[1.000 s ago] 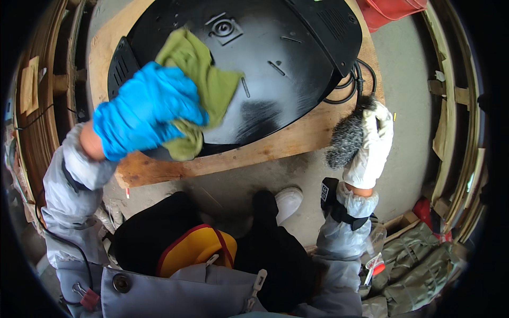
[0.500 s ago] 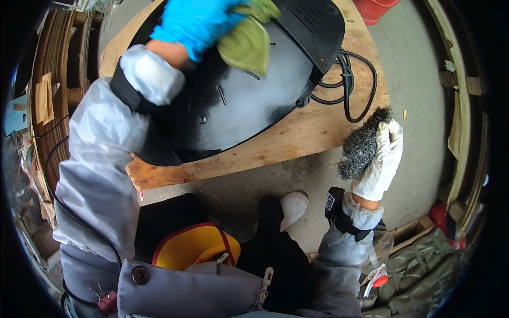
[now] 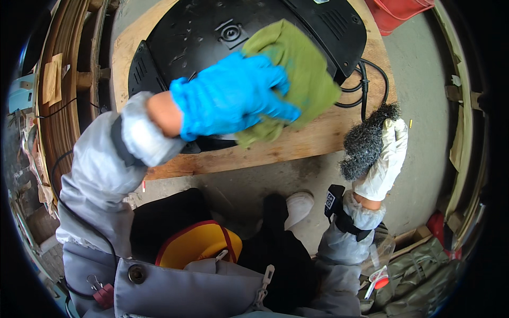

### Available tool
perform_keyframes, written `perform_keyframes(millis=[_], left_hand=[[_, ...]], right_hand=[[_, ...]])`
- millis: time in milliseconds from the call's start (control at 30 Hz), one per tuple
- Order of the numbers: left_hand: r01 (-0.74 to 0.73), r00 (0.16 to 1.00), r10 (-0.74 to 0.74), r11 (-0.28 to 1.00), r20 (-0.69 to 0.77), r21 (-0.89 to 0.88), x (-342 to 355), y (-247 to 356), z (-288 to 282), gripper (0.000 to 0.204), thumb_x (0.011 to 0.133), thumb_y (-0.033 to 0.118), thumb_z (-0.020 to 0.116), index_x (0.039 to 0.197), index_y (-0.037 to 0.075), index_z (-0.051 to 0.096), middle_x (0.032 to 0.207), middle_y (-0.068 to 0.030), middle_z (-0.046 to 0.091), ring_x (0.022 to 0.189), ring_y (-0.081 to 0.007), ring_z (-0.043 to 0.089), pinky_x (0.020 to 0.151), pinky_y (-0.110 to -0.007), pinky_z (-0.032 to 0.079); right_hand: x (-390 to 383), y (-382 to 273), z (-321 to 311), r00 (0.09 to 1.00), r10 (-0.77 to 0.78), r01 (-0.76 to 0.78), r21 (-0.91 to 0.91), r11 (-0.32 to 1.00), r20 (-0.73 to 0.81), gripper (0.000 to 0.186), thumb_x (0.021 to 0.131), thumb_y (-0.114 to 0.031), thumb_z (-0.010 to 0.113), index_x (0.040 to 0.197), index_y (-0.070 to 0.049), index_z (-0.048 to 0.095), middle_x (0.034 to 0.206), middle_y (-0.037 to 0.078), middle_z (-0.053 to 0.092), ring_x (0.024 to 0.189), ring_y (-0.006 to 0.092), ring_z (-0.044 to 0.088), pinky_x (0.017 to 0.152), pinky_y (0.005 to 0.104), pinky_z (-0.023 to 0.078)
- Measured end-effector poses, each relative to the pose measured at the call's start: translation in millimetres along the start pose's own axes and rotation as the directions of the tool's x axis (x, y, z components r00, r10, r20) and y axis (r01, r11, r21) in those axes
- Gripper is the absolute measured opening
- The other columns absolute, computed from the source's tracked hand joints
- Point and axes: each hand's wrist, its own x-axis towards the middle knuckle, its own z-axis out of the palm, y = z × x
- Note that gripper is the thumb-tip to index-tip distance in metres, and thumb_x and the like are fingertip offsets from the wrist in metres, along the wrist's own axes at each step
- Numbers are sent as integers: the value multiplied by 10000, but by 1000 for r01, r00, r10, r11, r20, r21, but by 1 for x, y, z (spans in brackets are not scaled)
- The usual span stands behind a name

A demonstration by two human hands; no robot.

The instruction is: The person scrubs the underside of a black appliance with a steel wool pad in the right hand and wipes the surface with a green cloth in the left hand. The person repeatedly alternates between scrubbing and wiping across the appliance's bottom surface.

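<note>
My left hand [image 3: 233, 95], in a blue glove, holds a green cloth [image 3: 305, 74] over the near side of a large black plastic-looking casing [image 3: 185, 32]. The casing has slotted vents and a round fitting, and it lies on a wooden board table [image 3: 281, 151]. Cloth and hand hide part of its near edge. Off the table's right corner, my right hand [image 3: 391, 153] in a white glove is closed around a wad of dark steel wool [image 3: 363, 140]. A black cable [image 3: 384, 79] lies looped on the wood beside the casing.
Stacked brown sheets [image 3: 66, 100] stand at the left. A red bucket [image 3: 400, 13] is on the floor at the far right, and a wooden rack [image 3: 458, 132] runs along the right side. Olive-green fabric [image 3: 413, 281] lies at lower right.
My left hand has brought the cloth toward me and to the right, from the casing's far part to its near edge. My right hand keeps the steel wool in about the same place.
</note>
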Motion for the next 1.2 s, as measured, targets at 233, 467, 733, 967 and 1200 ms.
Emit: perform_keyframes(millis=[233,467,733,967,1200], left_hand=[[253,960,-243,965,137,-67,-92,-26,-44,314,696,89,754,997,137,832,1024,-121,703,981,-336,669,883,-458,561],[465,840,-542,748,-31,-474,-79,-9,-72,435,999,143,655,1427,74,615,1308,-118,638,1135,-259,658,1025,-389,544],[236,962,-262,939,74,250,-30,33,-11,647,797,258,820,1421,322,663,1277,-194,592,1093,-385,627,911,-459,539],[200,980,-197,939,-39,280,66,37,8,715,800,141,838,1457,333,632,1177,-136,594,1052,-331,640,882,-411,580],[118,989,-131,977,61,179,50,29,0,625,801,184,813,1387,352,673,1173,-101,574,1084,-328,641,825,-439,591]], right_hand=[[-2,4,-3,999,-12,11,-30,999,-33,212,1064,-187,635,1249,-85,652,1028,19,708,854,123,700,726,280,593],[-2,8,-4,1000,2,-3,-46,999,-31,190,1062,-176,633,1225,-79,653,1007,10,693,848,112,681,722,273,578],[3,15,-7,999,-33,30,-69,997,-37,156,1019,-95,672,1161,-30,683,1031,10,668,896,99,624,814,246,500],[1,16,-3,994,67,-56,131,990,-82,147,1014,-67,679,1157,-35,700,1061,9,691,945,85,614,870,230,482],[0,10,-7,992,83,-69,143,987,-98,163,1021,-98,682,1167,-27,684,1008,-4,681,877,70,617,804,220,492]])
